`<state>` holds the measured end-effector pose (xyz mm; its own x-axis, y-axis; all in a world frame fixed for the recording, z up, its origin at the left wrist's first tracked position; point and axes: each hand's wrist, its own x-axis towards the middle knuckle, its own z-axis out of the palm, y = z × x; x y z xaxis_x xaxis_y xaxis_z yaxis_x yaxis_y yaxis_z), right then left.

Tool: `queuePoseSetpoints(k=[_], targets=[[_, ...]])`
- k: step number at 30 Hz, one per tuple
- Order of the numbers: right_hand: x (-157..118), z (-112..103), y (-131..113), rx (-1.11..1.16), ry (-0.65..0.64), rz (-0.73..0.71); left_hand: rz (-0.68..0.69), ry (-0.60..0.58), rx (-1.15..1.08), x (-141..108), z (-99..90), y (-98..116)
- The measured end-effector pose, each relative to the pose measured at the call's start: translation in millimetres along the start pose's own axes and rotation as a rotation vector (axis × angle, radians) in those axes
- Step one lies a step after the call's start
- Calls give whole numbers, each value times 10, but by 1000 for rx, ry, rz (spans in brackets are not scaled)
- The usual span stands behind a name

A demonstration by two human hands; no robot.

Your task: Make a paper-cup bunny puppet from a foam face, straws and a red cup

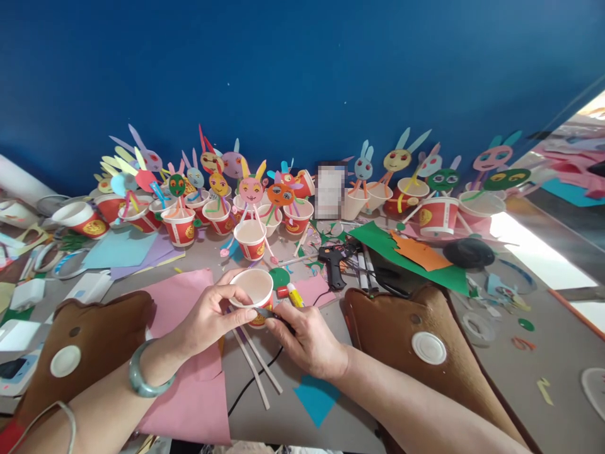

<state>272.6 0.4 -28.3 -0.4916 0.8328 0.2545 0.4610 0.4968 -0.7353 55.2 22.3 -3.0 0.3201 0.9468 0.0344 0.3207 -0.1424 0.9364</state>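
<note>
A red and white paper cup (253, 287) stands in front of me, its open top facing up. My left hand (222, 312) grips the cup's near left rim, fingers inside and thumb outside. In my right hand (307, 337) is a small dark-handled tool (282, 320), and its pointed tip touches the front of the cup close to my left thumb. Whether it is a knife or scissors I cannot tell. Two pale paper strips (255, 372) lie below the cup. A yellow glue stick (295, 294) and a green paper disc (280, 277) are just behind it.
Cups with paper rabbit figures (250, 236) line the blue wall. A black glue gun (334, 265) lies right of centre, its cable crossing the table. Brown felt pieces (401, 334) flank my arms, with pink paper (189, 391) at left and a blue piece (317, 400) near the front.
</note>
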Motion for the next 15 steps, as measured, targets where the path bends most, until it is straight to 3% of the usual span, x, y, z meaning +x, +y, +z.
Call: queuePoseSetpoints(k=[7, 15], targets=[[-28, 29, 34, 9, -13, 14, -19, -15, 26, -16, -17, -59], [-15, 19, 61, 30, 41, -71, -16, -43, -3, -12, -14, -79]])
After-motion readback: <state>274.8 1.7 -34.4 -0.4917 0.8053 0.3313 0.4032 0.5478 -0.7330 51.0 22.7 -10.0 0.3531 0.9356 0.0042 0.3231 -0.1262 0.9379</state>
